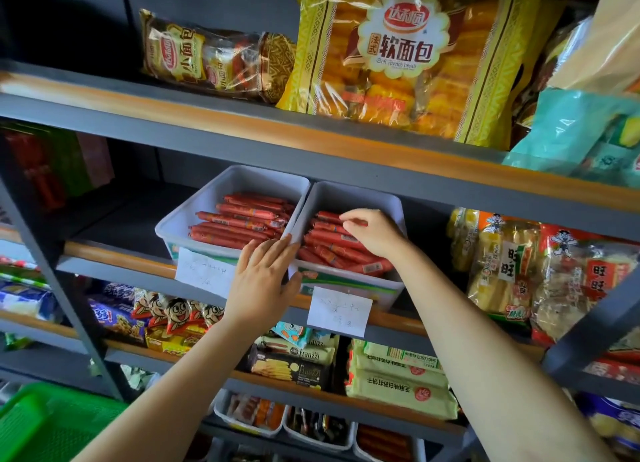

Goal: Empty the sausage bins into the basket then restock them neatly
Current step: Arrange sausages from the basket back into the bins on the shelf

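The head view shows red plastic-wrapped sausages (341, 245) lying left-to-right in the right translucent plastic bin (349, 281) under the nearer right hand (372, 231), whose fingers pinch one, while the flat-fingered left hand (265, 276) steadies the bin's corner.

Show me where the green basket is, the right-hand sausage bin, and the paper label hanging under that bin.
green basket (52, 423), head view, on its rim at lower left.
right sausage bin (349, 193), head view, on its bare back wall.
paper label (339, 311), head view, on the sheet's middle.
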A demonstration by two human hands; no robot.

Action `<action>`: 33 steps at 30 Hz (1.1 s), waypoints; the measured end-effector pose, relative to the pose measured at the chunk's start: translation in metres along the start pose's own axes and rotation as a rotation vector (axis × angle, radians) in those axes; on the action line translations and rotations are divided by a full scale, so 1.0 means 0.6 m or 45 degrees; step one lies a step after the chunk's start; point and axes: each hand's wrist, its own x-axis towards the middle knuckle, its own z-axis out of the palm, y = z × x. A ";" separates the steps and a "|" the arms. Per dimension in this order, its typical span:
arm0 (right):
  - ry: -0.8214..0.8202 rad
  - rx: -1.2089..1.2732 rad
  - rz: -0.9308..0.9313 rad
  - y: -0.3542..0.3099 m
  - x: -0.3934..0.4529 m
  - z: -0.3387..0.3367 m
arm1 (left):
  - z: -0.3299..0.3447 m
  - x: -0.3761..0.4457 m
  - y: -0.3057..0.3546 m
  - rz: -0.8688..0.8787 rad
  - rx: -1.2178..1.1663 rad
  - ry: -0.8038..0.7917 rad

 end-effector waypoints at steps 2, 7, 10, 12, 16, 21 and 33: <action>0.131 0.163 -0.049 -0.024 -0.013 0.008 | -0.005 0.002 -0.001 0.036 -0.061 -0.007; -0.110 0.583 -0.241 -0.139 -0.087 0.062 | -0.058 -0.053 -0.028 -0.117 -0.453 0.479; -0.456 0.657 -0.272 -0.198 -0.112 0.151 | -0.066 -0.136 -0.116 -0.538 -0.486 0.549; -0.693 0.552 -0.236 -0.227 -0.114 0.249 | -0.043 -0.202 -0.206 -0.855 -0.532 0.326; -1.024 0.329 -0.111 -0.247 -0.101 0.495 | 0.005 -0.360 -0.371 -1.334 -0.580 0.064; -1.251 0.195 0.167 -0.229 -0.116 0.839 | 0.070 -0.590 -0.546 -1.784 -0.543 -0.126; -1.456 -0.338 0.275 -0.201 -0.152 1.441 | 0.235 -0.872 -0.861 -2.449 -0.726 -0.079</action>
